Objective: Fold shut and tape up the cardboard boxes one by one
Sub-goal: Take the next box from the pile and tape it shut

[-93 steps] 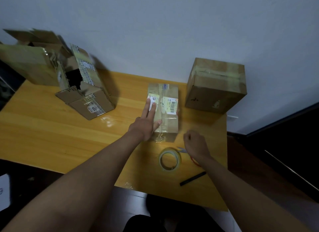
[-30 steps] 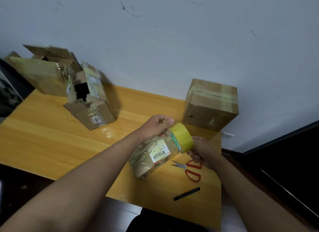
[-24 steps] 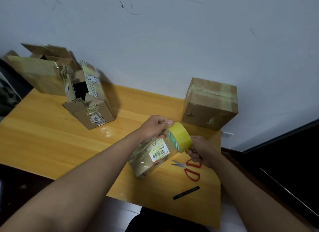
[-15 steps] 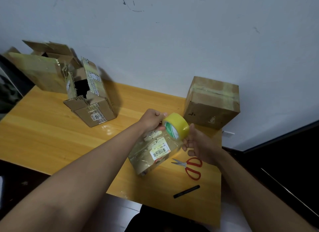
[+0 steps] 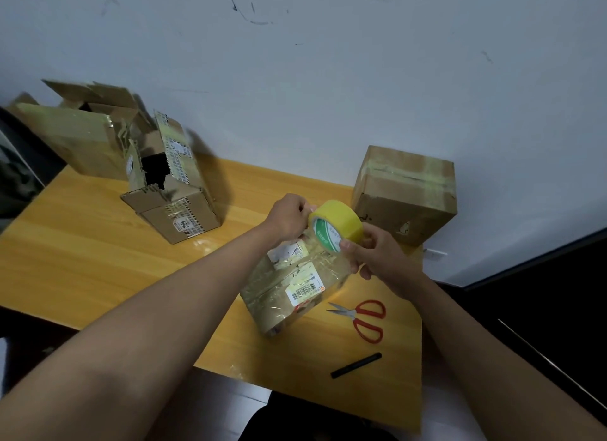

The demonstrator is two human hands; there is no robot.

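Tape roll (image 5: 336, 225): yellow, with a green and white core label; held in the air above the far end of the small box, higher and more turned toward the camera than a second before.
Right hand (image 5: 377, 256): fingers curled round the roll's near rim; three seconds earlier it rested near the scissors while the roll lay flat on the counter.
Left hand (image 5: 289, 219): fingers closed, pinching at the roll's far edge; whether they held a loose end of tape could not be told.
Small box (image 5: 292, 289): flaps shut, wrapped in glossy tape, barcode label up; tilted on the counter (image 5: 98, 260) under both hands, where earlier it lay flat and further back.
Sealed box (image 5: 405, 194): taped across its top, at the counter's far right corner against the wall; unchanged.
Open boxes: one lying on its side with a torn dark opening (image 5: 170, 184); a larger one (image 5: 75, 135) behind it at far left, flaps up; both as before.
Scissors (image 5: 364, 317): red handles, lying just right of the small box.
Black pen (image 5: 356, 365): near the counter's front edge, in the same place.
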